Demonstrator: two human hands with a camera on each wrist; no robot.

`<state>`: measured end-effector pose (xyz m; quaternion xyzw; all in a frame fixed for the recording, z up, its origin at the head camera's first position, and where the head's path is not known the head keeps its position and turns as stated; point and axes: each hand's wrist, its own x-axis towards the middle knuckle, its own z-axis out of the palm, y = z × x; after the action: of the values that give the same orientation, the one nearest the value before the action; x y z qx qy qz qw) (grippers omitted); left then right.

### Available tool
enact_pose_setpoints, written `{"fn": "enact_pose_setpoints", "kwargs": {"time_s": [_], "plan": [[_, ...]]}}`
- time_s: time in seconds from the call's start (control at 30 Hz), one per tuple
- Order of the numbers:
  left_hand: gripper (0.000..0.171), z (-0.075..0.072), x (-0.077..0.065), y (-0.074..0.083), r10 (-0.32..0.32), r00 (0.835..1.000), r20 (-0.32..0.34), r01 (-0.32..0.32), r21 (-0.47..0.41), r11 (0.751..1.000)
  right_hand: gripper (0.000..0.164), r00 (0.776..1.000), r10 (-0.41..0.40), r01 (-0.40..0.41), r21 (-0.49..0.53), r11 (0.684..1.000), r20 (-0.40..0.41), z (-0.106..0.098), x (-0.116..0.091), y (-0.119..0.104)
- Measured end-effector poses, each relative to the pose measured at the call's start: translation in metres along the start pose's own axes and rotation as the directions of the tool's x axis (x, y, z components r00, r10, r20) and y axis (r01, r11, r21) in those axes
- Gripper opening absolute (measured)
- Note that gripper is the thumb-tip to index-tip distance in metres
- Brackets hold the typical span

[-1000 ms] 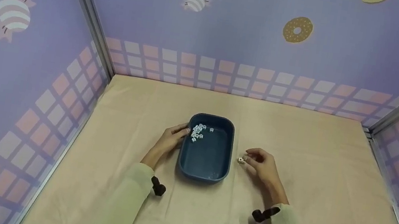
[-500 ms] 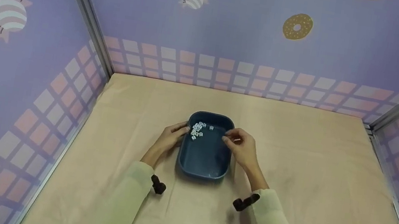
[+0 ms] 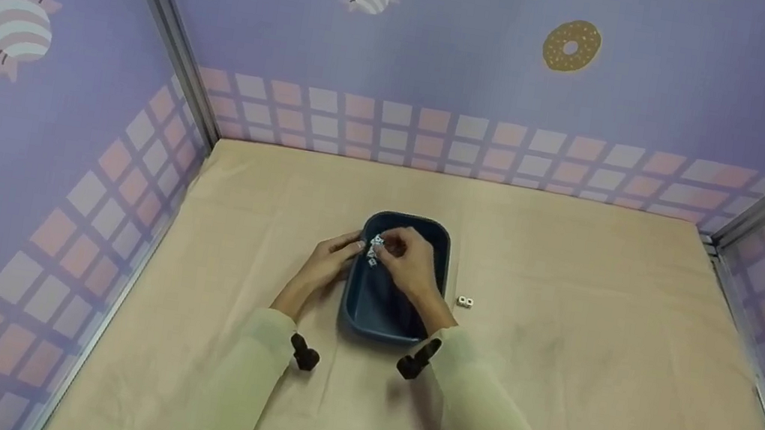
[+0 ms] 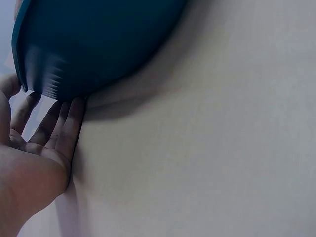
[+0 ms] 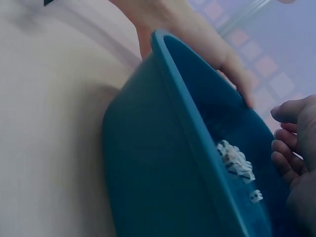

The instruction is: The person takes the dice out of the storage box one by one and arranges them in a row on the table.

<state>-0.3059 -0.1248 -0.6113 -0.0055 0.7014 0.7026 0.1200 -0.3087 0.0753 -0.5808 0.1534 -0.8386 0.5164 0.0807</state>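
A dark blue rectangular tub (image 3: 368, 311) stands on the cloth. White dice (image 3: 373, 251) lie in a heap against its left wall. My left hand (image 3: 328, 261) grips that left wall, thumb over the rim and fingers against the outside; in the left wrist view the fingers (image 4: 71, 118) press the tub's outer side. My right hand (image 3: 412, 261) reaches inside over the heap, covering part of it. In the right wrist view its thumb and bent fingers stand apart, nothing visible between them, beside the piled dice (image 5: 237, 160). Two dice (image 3: 465, 302) sit side by side right of the tub.
A beige cloth (image 3: 602, 316) covers the table. Purple patterned panels (image 3: 453, 43) wall in the back and both sides, with metal posts (image 3: 169, 16) at the corners.
My right hand has moved left from the dice on the cloth, over the tub's right rim, to the heap inside. Both dice outside now show fully. My left hand stays put.
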Motion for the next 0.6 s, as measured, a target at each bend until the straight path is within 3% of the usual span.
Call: {"fn": "enact_pose_setpoints", "kwargs": {"time_s": [0.2,0.6], "plan": [[0.051,0.000,0.000,-0.001,-0.019,1.000,0.020,0.020,-0.078,0.997,0.016,0.999,0.006,-0.004,-0.074,0.997,0.032,0.010,-0.005,0.008],[0.052,0.000,0.000,-0.001,-0.009,1.000,-0.014,0.008,-0.044,0.999,0.014,0.992,-0.049,0.077,-0.247,0.966,0.118,0.021,-0.006,0.011]]}}
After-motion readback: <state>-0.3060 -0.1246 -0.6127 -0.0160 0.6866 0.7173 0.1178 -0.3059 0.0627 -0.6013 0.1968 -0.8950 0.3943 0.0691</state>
